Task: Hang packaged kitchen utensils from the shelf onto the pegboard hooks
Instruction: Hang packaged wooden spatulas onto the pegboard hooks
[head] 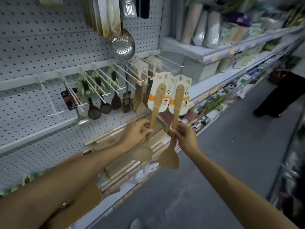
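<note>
My left hand (136,132) grips the handle of a wooden spoon (143,153) fixed to a white and orange card (158,95). My right hand (184,134) pinches the handle of a wooden spatula (170,158) on a matching card (180,96). Both utensils are held upright side by side, cards uppermost, in front of the grey pegboard (41,52). White wire hooks (145,66) jut out just above and behind the cards. Several spoons and spatulas (105,96) hang on hooks to the left.
A steel skimmer (121,45) hangs above the hooks. Wooden boards and packaged goods (125,162) lie on the shelf under my hands. Stocked shelves (222,52) run off to the right. A person in dark clothing (280,98) stands in the aisle at the far right.
</note>
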{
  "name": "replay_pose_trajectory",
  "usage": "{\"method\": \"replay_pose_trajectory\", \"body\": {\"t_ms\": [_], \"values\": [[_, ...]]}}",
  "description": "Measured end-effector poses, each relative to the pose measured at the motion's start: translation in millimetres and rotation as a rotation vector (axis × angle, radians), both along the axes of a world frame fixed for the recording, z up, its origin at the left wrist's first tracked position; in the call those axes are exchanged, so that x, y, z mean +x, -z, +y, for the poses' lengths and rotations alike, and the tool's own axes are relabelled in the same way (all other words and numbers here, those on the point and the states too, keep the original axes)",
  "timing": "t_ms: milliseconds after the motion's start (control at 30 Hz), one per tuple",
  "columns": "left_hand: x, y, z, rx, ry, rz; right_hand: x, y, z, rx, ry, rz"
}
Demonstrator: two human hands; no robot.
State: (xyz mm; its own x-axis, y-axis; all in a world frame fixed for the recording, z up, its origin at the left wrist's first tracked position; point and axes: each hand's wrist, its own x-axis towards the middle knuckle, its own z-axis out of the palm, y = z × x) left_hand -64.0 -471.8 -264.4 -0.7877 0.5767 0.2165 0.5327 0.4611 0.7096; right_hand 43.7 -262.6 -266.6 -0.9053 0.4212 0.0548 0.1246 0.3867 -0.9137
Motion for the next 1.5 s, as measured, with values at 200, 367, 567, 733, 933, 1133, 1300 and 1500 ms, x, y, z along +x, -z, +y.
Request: {"method": "replay_pose_trajectory", "body": {"t_ms": [200,367,567,733,933,1133,1300,1500], "values": [[-34.8,14.1,42.5,-0.043,0.072,-0.03,-30.9,3.7,37.8,0.034,0.029,0.021],[-54.4,23.2,74.5,-0.045,0.061,-0.083,-62.2,21.5,81.1,0.017,0.013,-0.018],[-86.5,39.6,119.8,-0.06,-0.028,-0.115,-111.5,37.7,137.0,-0.006,-0.098,-0.011],[-102.3,41.2,154.8,-0.036,-0.161,-0.111,-161.1,48.1,185.3,-0.016,-0.235,-0.059],[-108.3,39.3,181.6,-0.037,-0.287,-0.167,-203.1,55.3,221.9,-0.002,-0.373,-0.098],[-111.8,37.6,197.5,-0.052,-0.378,-0.164,-222.5,60.1,233.8,0.043,-0.453,-0.129],[-112.1,33.7,207.1,-0.014,-0.406,-0.159,-225.5,71.6,235.8,0.036,-0.489,-0.089],[-112.5,34.1,212.8,0.006,-0.423,-0.145,-232.4,62.6,239.8,0.049,-0.513,-0.06]]}}
